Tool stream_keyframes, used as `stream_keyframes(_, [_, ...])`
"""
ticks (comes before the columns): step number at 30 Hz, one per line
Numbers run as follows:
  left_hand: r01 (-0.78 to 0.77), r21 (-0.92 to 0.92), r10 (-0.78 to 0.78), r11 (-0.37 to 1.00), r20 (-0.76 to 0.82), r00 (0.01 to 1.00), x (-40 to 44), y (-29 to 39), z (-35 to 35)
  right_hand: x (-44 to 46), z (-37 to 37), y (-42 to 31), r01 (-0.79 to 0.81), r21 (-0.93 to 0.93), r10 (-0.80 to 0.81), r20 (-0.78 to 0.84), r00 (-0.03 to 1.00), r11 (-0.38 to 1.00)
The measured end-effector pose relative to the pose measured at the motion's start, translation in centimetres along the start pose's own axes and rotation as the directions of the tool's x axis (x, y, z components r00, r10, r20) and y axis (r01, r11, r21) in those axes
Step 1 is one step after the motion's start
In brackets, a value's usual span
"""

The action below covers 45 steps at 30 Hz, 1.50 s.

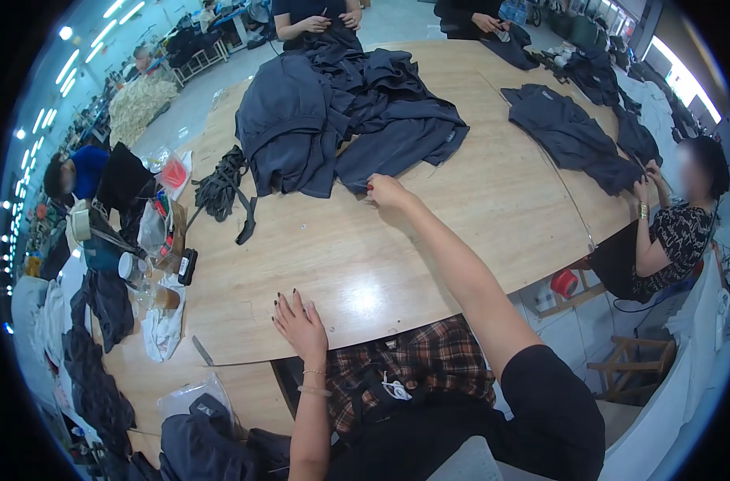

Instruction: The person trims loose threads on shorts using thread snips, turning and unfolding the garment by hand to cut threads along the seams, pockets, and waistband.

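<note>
Left fingers (286,309) wide, right fingers (373,187) curled by garment (405,152)

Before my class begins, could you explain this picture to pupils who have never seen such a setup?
There is no machine here: a person works with two bare hands, and a camera on their head looks forward and down. The wooden table bears a heap of dark clothes, a bundle of dark strips and, further right, another dark garment. The left hand lies open on the wood, holding nothing. The right hand reaches the heap's near edge; whether it grips cloth is unclear.
</note>
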<state>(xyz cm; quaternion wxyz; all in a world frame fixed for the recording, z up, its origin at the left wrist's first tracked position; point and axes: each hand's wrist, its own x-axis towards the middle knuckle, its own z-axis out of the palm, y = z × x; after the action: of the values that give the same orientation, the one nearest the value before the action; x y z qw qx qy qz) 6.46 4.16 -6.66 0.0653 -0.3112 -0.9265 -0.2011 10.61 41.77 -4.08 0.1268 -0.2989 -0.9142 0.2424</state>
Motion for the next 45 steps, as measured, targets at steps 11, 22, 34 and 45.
stream_keyframes(11, [-0.02, -0.588, -0.033, 0.809, -0.079, 0.996, 0.3, -1.0, 0.0, -20.0, -12.6, -5.0, -0.367, 0.812, -0.224, 0.503, 0.835, 0.454])
stream_keyframes(22, [-0.253, -0.13, 0.276, 0.959, 0.215, 0.937, -0.1, 3.5, -0.6, -23.1, -4.5, -1.5, -0.22, 0.524, 0.154, 0.168, 0.974, 0.823])
stream_keyframes(34, [-0.512, -0.518, 0.712, 0.685, 0.327, 0.621, 11.1, 10.6, -2.1, -21.5, -9.9, -7.8, -0.09, 0.518, -0.045, 0.243, 0.969, 0.851])
stream_keyframes(45, [-0.507, -0.793, 0.8, 0.339, -0.04, 0.598, 14.9, 11.2, -23.8, -23.4, -34.6, -11.1, 0.072, 0.329, -0.138, 0.181, 0.974, 0.942])
